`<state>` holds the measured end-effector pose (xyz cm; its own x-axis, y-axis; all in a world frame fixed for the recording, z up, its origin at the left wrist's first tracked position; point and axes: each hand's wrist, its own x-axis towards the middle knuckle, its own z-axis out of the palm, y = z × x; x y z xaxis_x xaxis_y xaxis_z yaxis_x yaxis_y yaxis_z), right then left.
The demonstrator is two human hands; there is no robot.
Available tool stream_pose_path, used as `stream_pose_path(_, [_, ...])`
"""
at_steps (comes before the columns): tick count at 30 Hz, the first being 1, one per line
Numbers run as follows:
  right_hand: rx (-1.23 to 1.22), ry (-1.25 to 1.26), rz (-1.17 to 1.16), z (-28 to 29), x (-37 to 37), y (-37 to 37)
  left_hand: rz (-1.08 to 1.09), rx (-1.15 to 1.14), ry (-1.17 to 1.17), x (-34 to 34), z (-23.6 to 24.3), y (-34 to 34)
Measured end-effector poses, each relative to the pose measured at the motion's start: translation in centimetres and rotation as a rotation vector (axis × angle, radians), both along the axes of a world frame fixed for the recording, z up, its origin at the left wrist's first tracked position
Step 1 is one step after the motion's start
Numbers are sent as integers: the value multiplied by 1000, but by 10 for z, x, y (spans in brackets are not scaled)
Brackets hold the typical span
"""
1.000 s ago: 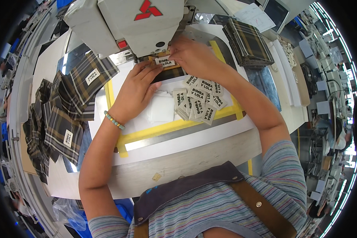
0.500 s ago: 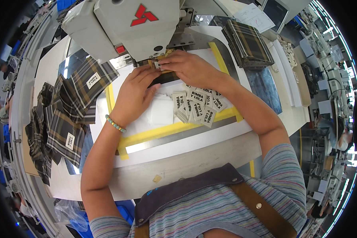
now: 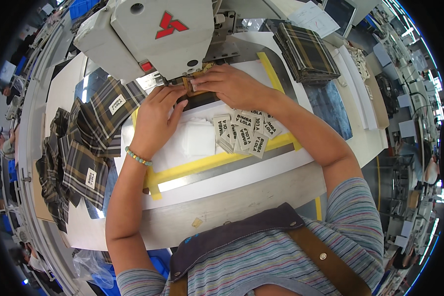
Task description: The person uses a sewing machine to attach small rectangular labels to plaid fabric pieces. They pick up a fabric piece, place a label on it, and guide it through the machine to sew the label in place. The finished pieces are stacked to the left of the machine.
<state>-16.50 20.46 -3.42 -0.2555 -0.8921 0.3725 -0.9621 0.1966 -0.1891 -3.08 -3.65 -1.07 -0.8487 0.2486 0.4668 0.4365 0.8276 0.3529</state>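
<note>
My left hand (image 3: 157,116) reaches to the left side of an orange-brown frame (image 3: 186,85) under the head of a white sewing machine (image 3: 158,37). Its fingers are stretched forward, with the thumb held apart. On the frame's other side, my right hand (image 3: 239,89) has its fingers bent and pressed together at the tips. What they pinch, if anything, is hidden. A pile of small cream printed labels (image 3: 244,129) lies just below my right hand. White squares of thin material (image 3: 200,138) are stacked beside the pile.
Plaid cloth pieces (image 3: 79,153), two with labels showing, heap up at the left. A neat stack of plaid pieces (image 3: 306,52) sits at the far right, near papers (image 3: 314,18) and a screen (image 3: 339,15). Yellow tape (image 3: 217,160) borders the white work sheet.
A small label showed between my fingertips at the machine; now it is mostly out of sight. My left hand has drawn slightly left, and my right fingertips have shifted a little left.
</note>
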Motion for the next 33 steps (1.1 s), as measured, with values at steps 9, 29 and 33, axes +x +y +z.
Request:
stream_pose_path(9, [-54, -136, -5, 3, -5, -1, -27, -193, -101, 5, 3, -18])
stream_pose_path(29, [86, -120, -19, 12, -1, -2, -58, -288, -154, 5, -1, -29])
stream_pose_path(33, [70, -100, -16, 14, 0, -1, -47, -302, -183, 4, 5, -27])
